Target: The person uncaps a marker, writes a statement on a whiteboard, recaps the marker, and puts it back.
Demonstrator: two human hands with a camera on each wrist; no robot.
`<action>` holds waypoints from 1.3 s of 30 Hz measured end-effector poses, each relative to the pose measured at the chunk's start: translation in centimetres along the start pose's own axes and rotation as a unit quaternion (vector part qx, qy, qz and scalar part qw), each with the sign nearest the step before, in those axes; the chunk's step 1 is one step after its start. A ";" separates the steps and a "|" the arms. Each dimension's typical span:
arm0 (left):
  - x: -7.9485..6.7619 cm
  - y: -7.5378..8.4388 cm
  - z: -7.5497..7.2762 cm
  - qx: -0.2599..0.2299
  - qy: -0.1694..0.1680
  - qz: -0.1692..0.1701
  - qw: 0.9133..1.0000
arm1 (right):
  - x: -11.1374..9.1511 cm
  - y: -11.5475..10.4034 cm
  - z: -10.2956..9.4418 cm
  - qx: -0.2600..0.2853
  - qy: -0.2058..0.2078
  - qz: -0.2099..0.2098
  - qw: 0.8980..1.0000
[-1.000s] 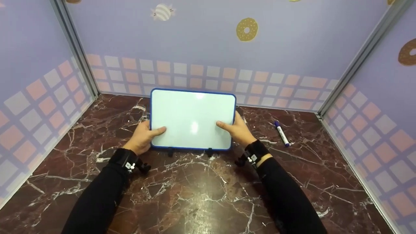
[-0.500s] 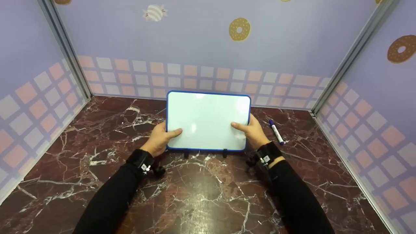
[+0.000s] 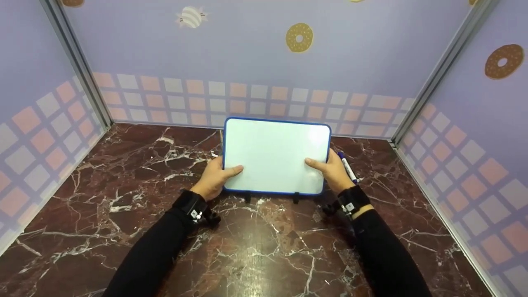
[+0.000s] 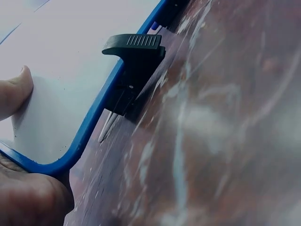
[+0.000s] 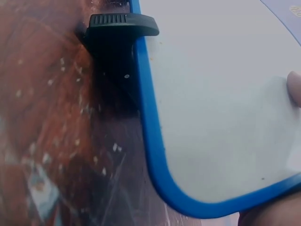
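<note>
A small whiteboard (image 3: 274, 150) with a blue frame leans back in the head view, its lower edge in the black hooks (image 3: 248, 197) of a stand that is mostly hidden behind it. On its left side my left hand (image 3: 216, 175) grips the frame, thumb on the white face. My right hand (image 3: 333, 170) holds the right side the same way. Fingers behind the board are out of sight. Each wrist view has a black hook (image 4: 136, 56) near a rounded blue corner (image 5: 197, 205). No writing shows on the face.
A marker (image 3: 347, 167) with a blue cap lies on the dark marbled table (image 3: 264, 255), just right of my right hand. A patterned back wall (image 3: 247, 57) rises behind the board, and side walls (image 3: 491, 173) stand at left and right.
Both hands have shifted the whiteboard and its stand to the right, bringing my right hand close to the marker. The head view has turned slightly. The grip looks the same.
</note>
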State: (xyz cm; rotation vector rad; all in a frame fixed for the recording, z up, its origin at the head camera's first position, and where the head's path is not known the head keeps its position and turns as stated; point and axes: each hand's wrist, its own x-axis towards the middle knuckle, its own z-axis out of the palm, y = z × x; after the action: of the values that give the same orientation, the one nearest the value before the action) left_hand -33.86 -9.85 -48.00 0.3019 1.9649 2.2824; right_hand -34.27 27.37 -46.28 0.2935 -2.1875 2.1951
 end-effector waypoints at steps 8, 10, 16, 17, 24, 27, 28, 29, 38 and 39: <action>-0.6 0.0 0.8 0.010 -0.009 -0.003 1.000 | -0.8 -0.2 -0.4 0.007 0.005 0.003 1.000; -0.8 0.1 1.0 0.025 -0.010 0.000 1.000 | -0.9 -0.3 -0.4 0.006 0.010 -0.001 1.000; -1.1 0.3 1.4 0.042 -0.003 0.002 0.999 | -1.2 -0.2 -0.5 0.005 0.014 -0.012 1.000; -1.1 0.3 1.5 0.040 -0.003 0.001 0.999 | -1.2 -0.2 -0.6 0.005 0.014 -0.011 1.000; -1.5 0.2 1.6 0.015 -0.017 -0.001 1.000 | -2.0 -0.4 -0.9 -0.020 0.012 -0.001 1.000; -1.7 0.3 1.8 0.011 -0.023 -0.003 1.000 | -2.4 -0.5 -1.1 -0.011 0.013 0.004 1.000; -1.8 0.4 1.9 0.010 -0.025 -0.003 1.000 | -2.5 -0.5 -1.2 -0.010 0.011 0.005 1.000; -1.9 0.4 1.9 0.008 -0.027 -0.003 1.000 | -2.6 -0.6 -1.2 -0.005 0.010 0.006 1.000; -2.6 0.4 1.7 -0.003 -0.031 -0.008 0.999 | -3.2 -0.8 -0.9 0.008 -0.005 0.008 1.000; -2.7 0.4 1.6 -0.004 -0.033 -0.008 0.999 | -3.2 -0.8 -0.9 0.010 -0.006 0.008 1.000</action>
State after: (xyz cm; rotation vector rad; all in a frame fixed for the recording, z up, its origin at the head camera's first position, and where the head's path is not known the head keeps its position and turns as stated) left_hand -30.86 -8.93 -47.59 0.3545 1.9192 2.2386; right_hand -31.12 28.60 -45.99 0.2909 -2.1838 2.2298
